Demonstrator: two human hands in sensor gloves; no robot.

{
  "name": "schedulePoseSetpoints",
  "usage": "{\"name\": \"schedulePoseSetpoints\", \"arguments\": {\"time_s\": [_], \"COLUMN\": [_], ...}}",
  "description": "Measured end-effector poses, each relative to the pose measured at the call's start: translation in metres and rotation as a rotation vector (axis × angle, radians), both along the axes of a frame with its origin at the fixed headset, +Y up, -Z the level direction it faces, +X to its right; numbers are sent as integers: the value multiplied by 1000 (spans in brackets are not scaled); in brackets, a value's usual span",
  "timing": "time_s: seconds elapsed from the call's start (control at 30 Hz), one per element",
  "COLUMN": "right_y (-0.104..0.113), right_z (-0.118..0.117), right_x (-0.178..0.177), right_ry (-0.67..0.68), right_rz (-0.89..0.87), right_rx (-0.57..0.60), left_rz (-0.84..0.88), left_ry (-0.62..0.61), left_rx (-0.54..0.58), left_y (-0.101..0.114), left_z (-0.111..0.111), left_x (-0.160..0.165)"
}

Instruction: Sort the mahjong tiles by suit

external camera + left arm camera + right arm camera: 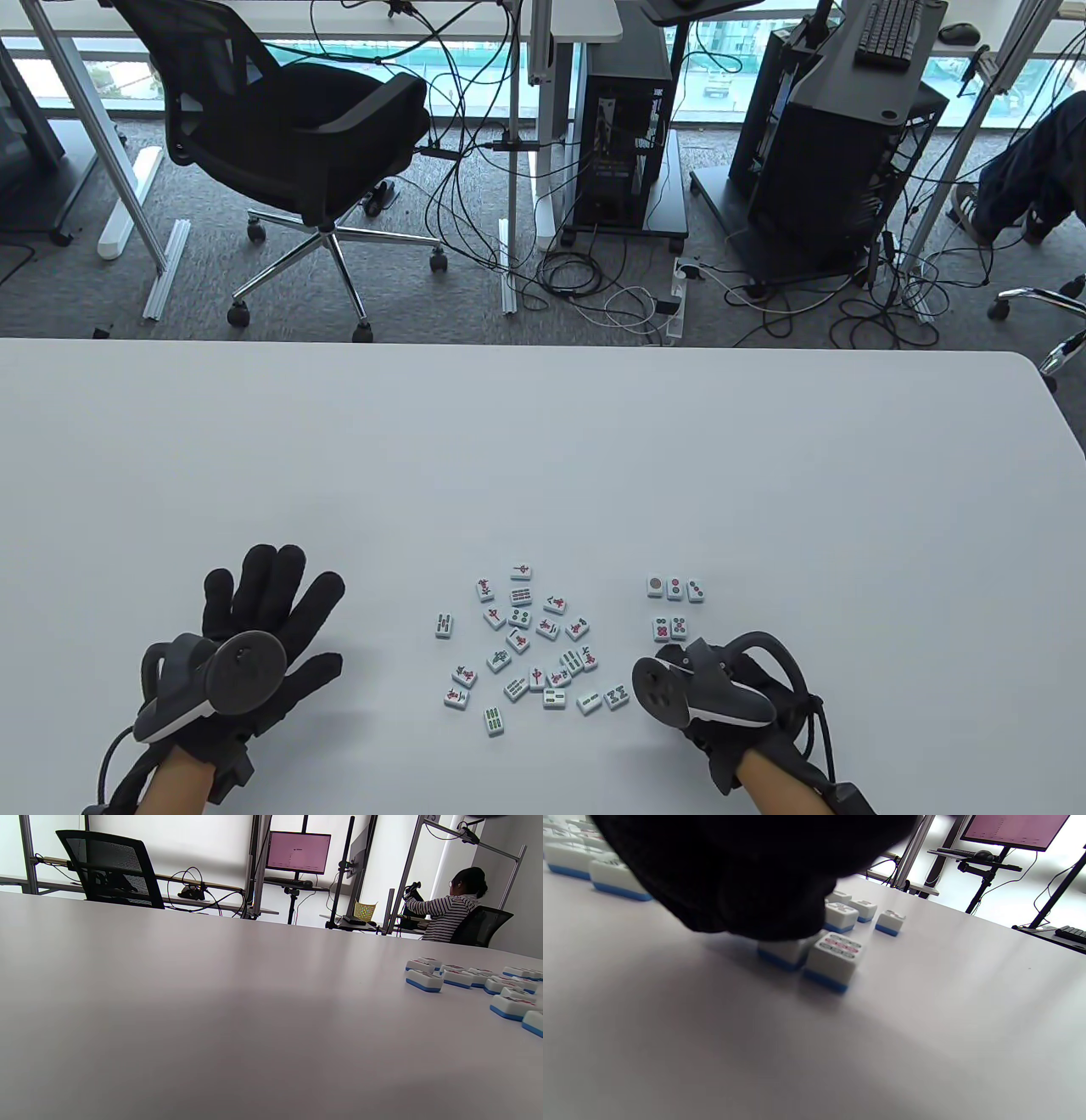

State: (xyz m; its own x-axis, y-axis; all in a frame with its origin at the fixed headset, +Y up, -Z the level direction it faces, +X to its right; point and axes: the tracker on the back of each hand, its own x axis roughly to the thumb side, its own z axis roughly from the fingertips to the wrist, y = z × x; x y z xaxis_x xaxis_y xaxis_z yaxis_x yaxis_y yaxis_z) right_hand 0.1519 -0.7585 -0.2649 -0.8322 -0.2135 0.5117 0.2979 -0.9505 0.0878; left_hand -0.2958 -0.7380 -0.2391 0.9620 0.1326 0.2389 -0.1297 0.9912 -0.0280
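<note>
Two gloved hands (254,645) lie at the lower frame, five sorted dot tiles (675,587) sit right of centre, and roughly twenty-three unsorted tiles (519,617) cluster at lower centre.

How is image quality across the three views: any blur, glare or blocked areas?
Table view: sharp and evenly lit, tile faces readable. Left wrist view: bright windows wash out the background, table shows soft sheen, tiles slightly soft. Right wrist view: dark blurred right hand blocks the top left, and the nearest tile is blurred.
</note>
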Motion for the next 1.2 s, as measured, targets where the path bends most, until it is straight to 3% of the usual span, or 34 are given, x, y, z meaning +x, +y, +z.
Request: {"name": "schedulePoseSetpoints", "arguments": {"time_s": [0.4, 0.57, 0.73, 1.03, 1.2], "right_y": [-1, 21, 36, 39, 31], "right_z": [3, -1, -14, -42, -48], "right_x": [-3, -13, -36, -99, -133], "right_ry": [-29, -61, -43, 49, 249], "right_rz": [83, -15, -143, -196, -90], "right_rx": [-29, -60, -3, 72, 166], "left_rz": [7, 11, 16, 27, 38], "left_ry": [-1, -3, -5, -10, -11], "left_rx": [6, 6, 9, 12, 19], "left_y": [0, 0, 0, 1, 2], "left_z": [0, 0, 0, 0, 0], "left_x": [0, 0, 0, 0, -1]}}
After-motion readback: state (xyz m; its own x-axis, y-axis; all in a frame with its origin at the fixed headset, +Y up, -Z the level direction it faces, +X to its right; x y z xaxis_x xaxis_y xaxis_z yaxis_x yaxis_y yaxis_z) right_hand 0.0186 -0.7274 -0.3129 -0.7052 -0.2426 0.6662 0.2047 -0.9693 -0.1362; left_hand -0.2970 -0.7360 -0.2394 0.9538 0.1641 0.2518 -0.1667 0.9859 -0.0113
